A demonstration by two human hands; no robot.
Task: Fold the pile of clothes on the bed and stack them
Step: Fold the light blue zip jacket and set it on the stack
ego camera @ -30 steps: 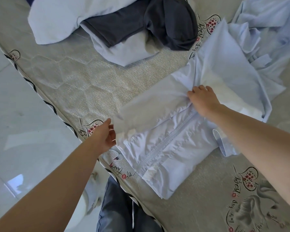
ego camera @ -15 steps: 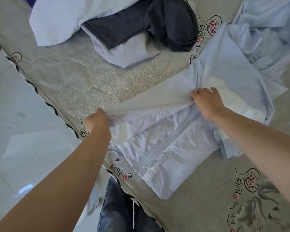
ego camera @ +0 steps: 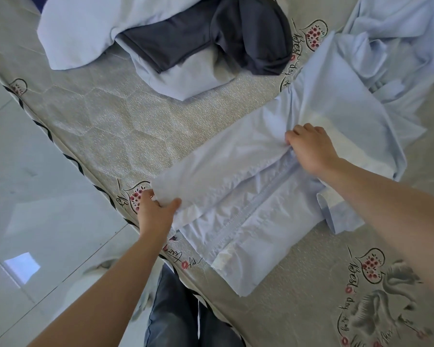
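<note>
Head view, the only one supplied: we find a light blue shirt [ego camera: 248,204] lying part-folded on the bed [ego camera: 105,121], close to the near edge, its stitched front placket running diagonally along the middle. The left hand [ego camera: 157,209] pinches the free end of a sleeve or side panel between thumb and curled fingers, just beside the mattress edge. The right hand [ego camera: 311,149] has its fingers curled into gathered cloth at the other end of that same panel, over the placket. Beyond lies an unfolded heap: a dark grey garment [ego camera: 211,38] over pale blue pieces [ego camera: 90,28], well apart from the shirt, and another crumpled blue garment [ego camera: 396,41] at far right, touching the shirt's upper end. We see no finished stack. In our judgement, the panel is being laid across the body. Risks noted: the bunching under the right hand may set a crease into the fold; the near edge could let the hem slide towards the floor [ego camera: 23,196]; the neighbouring garment may be dragged along.
</note>
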